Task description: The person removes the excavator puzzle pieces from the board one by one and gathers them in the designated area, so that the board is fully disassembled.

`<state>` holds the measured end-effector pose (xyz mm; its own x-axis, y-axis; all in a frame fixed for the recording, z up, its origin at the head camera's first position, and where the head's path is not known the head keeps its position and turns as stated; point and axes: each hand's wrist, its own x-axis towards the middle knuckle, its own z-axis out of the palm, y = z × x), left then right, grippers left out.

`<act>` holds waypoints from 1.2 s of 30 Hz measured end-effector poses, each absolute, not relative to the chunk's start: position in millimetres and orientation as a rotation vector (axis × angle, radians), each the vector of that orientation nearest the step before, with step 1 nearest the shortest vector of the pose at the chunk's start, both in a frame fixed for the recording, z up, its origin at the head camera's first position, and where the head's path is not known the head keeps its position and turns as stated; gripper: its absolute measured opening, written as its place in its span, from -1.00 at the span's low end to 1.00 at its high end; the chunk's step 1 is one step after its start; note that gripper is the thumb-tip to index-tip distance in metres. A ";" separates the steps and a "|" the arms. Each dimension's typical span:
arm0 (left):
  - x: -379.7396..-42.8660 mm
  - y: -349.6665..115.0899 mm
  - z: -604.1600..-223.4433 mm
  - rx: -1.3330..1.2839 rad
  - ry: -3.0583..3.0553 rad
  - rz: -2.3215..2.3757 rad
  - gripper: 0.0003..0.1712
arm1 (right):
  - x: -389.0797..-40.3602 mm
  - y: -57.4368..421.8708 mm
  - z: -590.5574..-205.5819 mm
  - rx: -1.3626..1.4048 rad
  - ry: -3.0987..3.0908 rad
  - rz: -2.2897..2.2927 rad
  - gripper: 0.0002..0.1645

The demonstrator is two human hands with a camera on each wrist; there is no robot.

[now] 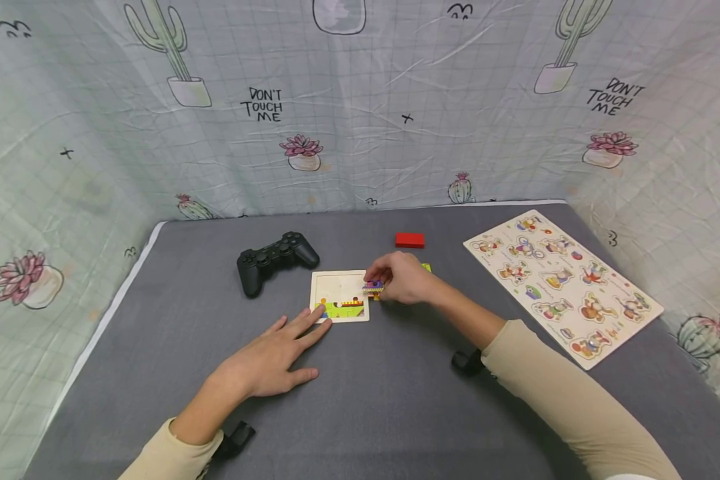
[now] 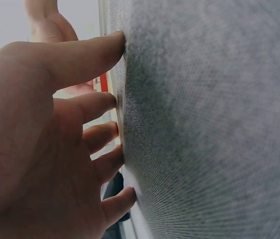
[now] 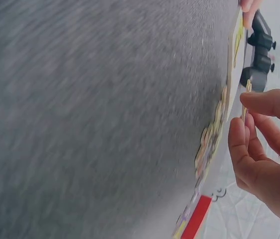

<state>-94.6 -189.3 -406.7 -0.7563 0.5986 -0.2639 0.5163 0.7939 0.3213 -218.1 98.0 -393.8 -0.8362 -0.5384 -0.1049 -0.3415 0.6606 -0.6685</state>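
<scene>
Pinched a thin puzzle piece [image 1: 373, 287], purple with yellow, in the right grip [image 1: 405, 279], raised at the right edge of a pale puzzle board [image 1: 339, 283]. Had that board flat on the counter [image 1: 384, 387], plain in its far part, yellow-green and red nearer, with the left grip [image 1: 276, 360] spread at its near left corner. Showed loose puzzle pieces [image 3: 212, 137] lying beside it, partly overlapping.

Left sleeve [image 1: 167, 455]: beige, long, plain cloth, ending just behind the wrist, with a small black boxy left wrist camera [image 1: 237, 440] beneath. Right sleeve [image 1: 567, 393]: same beige, softly creased; right wrist camera [image 1: 467, 363] likewise black, compact. White cloth [image 1: 629, 477] shows at the right sleeve's upper end.
</scene>
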 end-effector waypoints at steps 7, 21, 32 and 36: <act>-94.4 -189.9 -406.4 0.857 2.633 0.333 -0.05 | -217.3 115.8 -390.6 -0.695 2.599 -0.958 -0.59; -94.4 -190.9 -407.6 0.857 2.625 0.345 -0.05 | -218.4 146.3 -389.1 -0.688 2.620 -0.987 -0.56; -94.5 -191.1 -407.2 0.856 2.623 0.338 -0.05 | -215.6 165.2 -390.2 -0.672 2.654 -0.978 -0.58; -94.6 -191.1 -407.4 0.861 2.624 0.334 -0.05 | -215.3 171.2 -392.1 -0.653 2.654 -0.978 -0.59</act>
<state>-94.6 -191.1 -407.4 -0.7504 0.6077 -0.2600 0.5232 0.7865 0.3281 -215.3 171.2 -392.1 -0.8720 -0.4849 -0.0669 -0.3255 0.6764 -0.6607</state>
